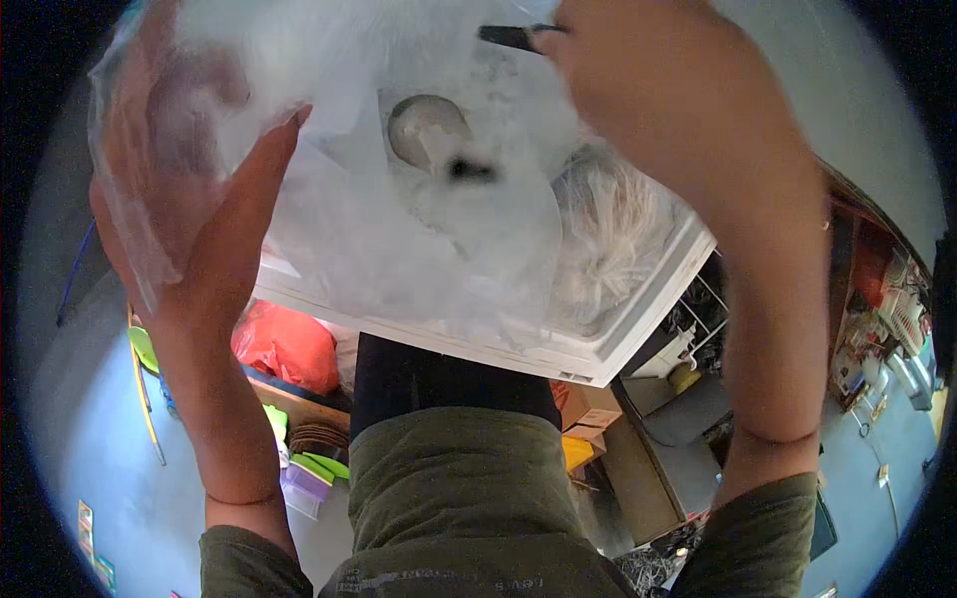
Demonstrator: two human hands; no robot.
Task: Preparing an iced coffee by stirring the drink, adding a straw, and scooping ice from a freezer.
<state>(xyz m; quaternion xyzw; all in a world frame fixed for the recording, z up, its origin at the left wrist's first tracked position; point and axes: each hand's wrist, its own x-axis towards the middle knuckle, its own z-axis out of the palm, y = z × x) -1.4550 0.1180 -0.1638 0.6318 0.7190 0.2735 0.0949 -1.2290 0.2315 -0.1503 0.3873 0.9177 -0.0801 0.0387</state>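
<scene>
Left hand [214, 214] gripping translucent plastic bag [334, 214]; right hand [648, 85] closed on black object [506, 38], kind unclear; bunched clear bag [608, 234] below right hand.

On my monitor, the thin, crinkled plastic bag [339, 224] showed milky white and see-through, while the slim, pointed object [506, 38] was solid black. I saw a plain white, straight-edged tub [638, 334], a bright red plastic bag [289, 349], an olive-green cloth shirt [464, 488] with faint grey print, and a brown cardboard box [590, 407].
</scene>
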